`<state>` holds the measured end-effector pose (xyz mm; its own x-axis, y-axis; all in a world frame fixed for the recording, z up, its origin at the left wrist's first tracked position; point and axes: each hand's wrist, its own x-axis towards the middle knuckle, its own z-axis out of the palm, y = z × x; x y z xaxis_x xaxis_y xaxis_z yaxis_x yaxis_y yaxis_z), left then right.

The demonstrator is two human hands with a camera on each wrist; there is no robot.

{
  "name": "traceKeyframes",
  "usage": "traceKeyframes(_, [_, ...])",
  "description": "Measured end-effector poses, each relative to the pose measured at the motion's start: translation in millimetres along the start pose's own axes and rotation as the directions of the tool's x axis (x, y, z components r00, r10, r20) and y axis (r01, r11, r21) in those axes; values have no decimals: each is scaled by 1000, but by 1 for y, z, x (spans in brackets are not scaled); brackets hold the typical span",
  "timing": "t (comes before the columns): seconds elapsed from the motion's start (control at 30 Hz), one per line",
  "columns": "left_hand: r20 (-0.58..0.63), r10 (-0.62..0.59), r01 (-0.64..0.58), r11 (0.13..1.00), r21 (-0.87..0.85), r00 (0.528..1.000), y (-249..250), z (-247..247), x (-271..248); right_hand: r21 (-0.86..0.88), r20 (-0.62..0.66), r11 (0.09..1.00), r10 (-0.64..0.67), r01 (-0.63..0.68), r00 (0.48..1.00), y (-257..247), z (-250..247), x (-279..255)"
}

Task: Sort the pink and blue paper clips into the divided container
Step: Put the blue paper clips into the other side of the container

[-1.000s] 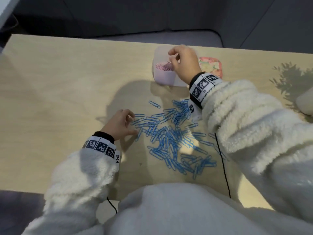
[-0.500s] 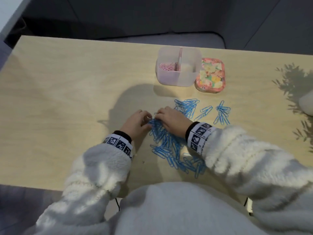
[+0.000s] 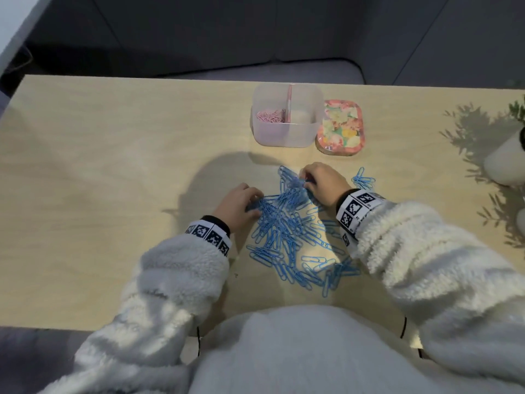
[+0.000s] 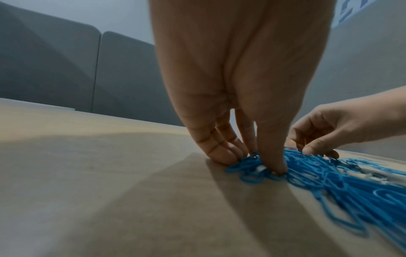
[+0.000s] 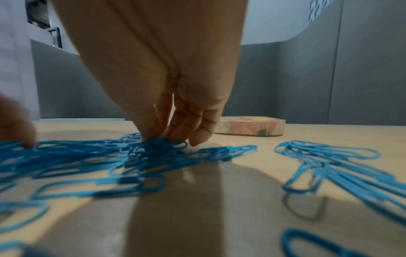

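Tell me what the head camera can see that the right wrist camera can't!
Only the head view shows the divided container, with pink paper clips in its left compartment, and a white pot at the table's right edge. Only the right wrist view shows the right hand's fingertips pinching into the blue paper clips up close. Both show the right hand, the blue pile, the flowery lid and the wooden table.

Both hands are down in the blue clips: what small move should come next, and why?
Probably close both hands on a bunch of blue clips and lift it toward the container. Fingertips already sit in the pile from both sides, pink clips fill the left compartment, and the right one looks empty.
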<state>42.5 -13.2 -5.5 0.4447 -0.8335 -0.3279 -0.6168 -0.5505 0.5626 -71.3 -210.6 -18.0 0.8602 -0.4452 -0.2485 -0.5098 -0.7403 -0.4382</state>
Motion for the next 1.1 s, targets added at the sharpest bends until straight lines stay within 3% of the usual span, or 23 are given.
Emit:
traceKeyframes(0.13, [9,44,-44,998,47,999,6,4,8,290,-38,955,79,-65,996,3,-11,-14])
traceKeyframes(0.2, [-13,61,-60,996,73,998,6,5,10,351,-70,928,156,-122,985,10,-21,-18])
traceKeyframes(0.33, [-99,156,-139,978,158,983,18,9,18,139,-120,976,187,-170,975,26,-27,-16])
traceKeyframes(0.43, [-16,270,-254,923,289,963,32,20,27,83,-175,993,103,-90,979,18,-16,-15])
traceKeyframes(0.57, [59,260,-258,855,449,964,34,29,31,44,-26,999,12,-11,1000,-1,3,-12])
traceKeyframes(0.7, [5,253,-228,863,451,967,21,24,27,175,-31,982,80,-74,996,-1,1,-9])
traceKeyframes(0.83, [-64,237,-187,881,434,969,20,19,28,504,-55,841,258,-197,965,15,-16,-12])
traceKeyframes(0.93, [-129,230,-167,912,375,965,34,18,41,454,-122,862,311,-226,942,31,-24,-14])
traceKeyframes(1.1, [-121,255,-207,928,309,959,58,23,76,338,-171,895,363,-292,916,40,-23,-21])
